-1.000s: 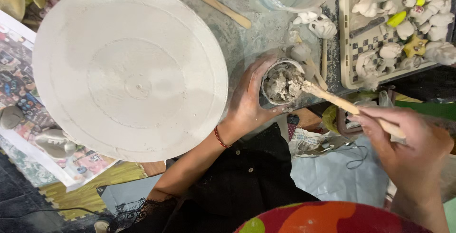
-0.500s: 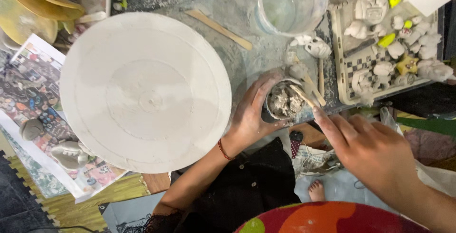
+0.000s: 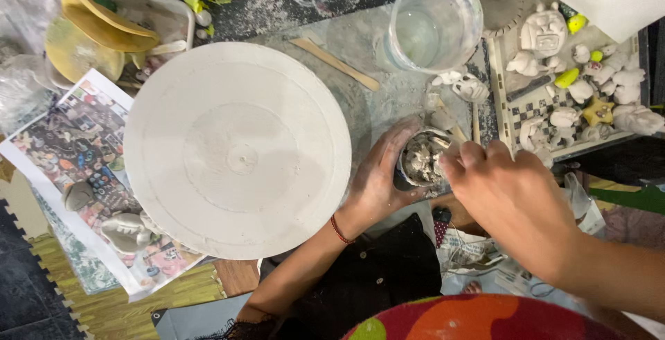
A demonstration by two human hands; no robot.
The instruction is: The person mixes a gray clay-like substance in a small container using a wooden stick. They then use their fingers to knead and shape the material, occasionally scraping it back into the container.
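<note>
The left hand holds a small cup of clay beside the white wheel, while the right hand, fingers closed narrow, reaches into it.

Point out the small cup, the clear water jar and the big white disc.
Cup (image 3: 420, 158): head view, on the grey mix inside it.
Jar (image 3: 433, 24): head view, on its clear side wall.
Disc (image 3: 239, 149): head view, near its centre.

A pottery or craft workshop is shown: a dusty worktable is taken up by a white plaster wheel, a tray of small white clay figures, a water jar, wooden sticks and yellow sponges.
</note>
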